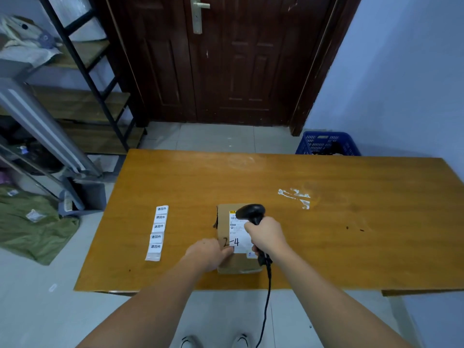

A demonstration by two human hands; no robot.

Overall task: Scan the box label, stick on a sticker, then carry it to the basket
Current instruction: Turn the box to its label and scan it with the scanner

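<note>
A small cardboard box lies flat on the wooden table, near its front edge. A white shipping label with "2-4" handwritten on it covers the box top. My right hand grips a black corded barcode scanner, whose head hangs over the label's far end. My left hand rests against the box's left side, fingers on its edge. A strip of white stickers lies on the table to the left of the box. A blue basket stands on the floor beyond the table's far edge.
A dark wooden door is straight ahead. A black metal shelf rack stands at the left with clutter and a green cloth on the floor. White residue marks the tabletop. The scanner cable hangs off the front edge.
</note>
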